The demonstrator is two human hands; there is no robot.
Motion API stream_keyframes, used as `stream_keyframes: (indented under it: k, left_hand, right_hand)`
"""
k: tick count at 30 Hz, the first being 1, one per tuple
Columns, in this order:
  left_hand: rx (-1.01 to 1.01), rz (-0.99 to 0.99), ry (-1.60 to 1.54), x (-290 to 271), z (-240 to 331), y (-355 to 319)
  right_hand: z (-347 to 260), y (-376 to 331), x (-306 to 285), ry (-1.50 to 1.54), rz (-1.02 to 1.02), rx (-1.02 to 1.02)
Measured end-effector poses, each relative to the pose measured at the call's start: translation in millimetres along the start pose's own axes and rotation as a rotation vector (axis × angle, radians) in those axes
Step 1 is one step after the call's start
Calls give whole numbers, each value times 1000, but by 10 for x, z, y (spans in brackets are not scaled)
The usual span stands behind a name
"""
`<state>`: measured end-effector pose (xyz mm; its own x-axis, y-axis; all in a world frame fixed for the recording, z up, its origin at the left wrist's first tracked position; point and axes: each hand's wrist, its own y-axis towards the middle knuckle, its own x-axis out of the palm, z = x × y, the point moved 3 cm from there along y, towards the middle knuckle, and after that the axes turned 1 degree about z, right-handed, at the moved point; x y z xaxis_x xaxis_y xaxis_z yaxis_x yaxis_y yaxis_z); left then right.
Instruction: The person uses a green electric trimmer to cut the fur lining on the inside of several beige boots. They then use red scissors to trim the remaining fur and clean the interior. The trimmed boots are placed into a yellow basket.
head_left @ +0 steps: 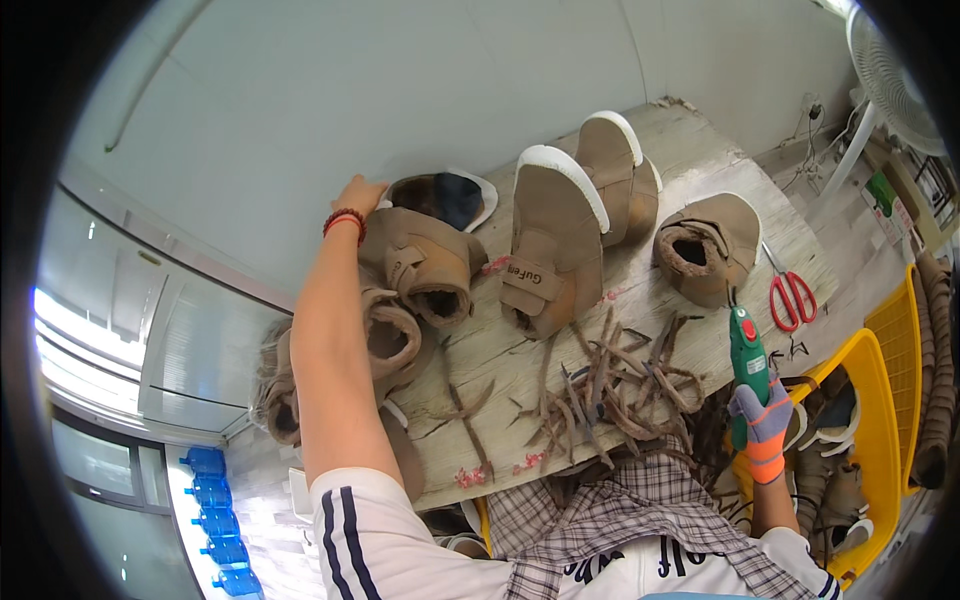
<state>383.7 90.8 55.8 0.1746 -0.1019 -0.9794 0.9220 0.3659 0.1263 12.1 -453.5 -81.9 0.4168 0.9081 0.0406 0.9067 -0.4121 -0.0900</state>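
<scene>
My left hand (358,195), bare and with red beads at the wrist, reaches to the back left of the table. Its fingers are closed at the end of a tipped shoe (425,192) with a white sole edge and dark underside; their tips are partly hidden. In my right hand (766,425), which wears a grey and orange glove, is a green handheld power cutter (747,352) with a red button. The cutter's dark tip points up, just beside a fleece-lined taupe shoe (712,245). Two more taupe shoes (555,235) stand toe up mid-table.
Trimmed strips (610,385) lie heaped along the table's near edge. Red-handled scissors (792,300) rest at the right. More lined shoes (390,335) crowd around my left forearm. A yellow crate (868,400) of shoes stands to the right, near a white fan (895,80).
</scene>
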Motion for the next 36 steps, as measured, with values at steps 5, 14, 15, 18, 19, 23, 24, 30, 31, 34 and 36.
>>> stream_keyframes:
  k: [5, 14, 15, 18, 19, 23, 24, 30, 31, 34, 36]
  left_hand:
    - [4, -217, 285, 508, 24, 108]
    - [-45, -222, 97, 856, -447, 313]
    - [-50, -211, 123, 983, -504, 321]
    - [-93, -169, 125, 1001, -375, 194]
    - [-118, -157, 114, 992, -329, 101]
    - [-157, 230, -84, 757, -270, -242]
    - [-144, 327, -157, 624, -182, -320]
    - [19, 563, -484, 102, 162, -383]
    - [-12, 391, -628, 7, 348, -508]
    - [-33, 153, -762, 53, 389, -526]
    - [-21, 122, -706, 115, 332, -521]
  right_hand:
    - [62, 54, -83, -152, 11, -30]
    - [136, 39, -47, -61, 28, 36]
    - [146, 26, -37, -57, 23, 43]
    - [154, -27, -67, -54, 31, 47]
    - [191, -36, -108, -48, 35, 48]
    - [198, -1, -161, -155, 75, -26]
    - [142, 57, -152, -148, 93, -10]
    - [-13, 698, -222, -142, 181, 11]
    - [-59, 849, -204, -116, 153, -15]
    - [-8, 1479, -310, -494, 146, -238]
    - [-87, 1709, -190, -741, 189, -234]
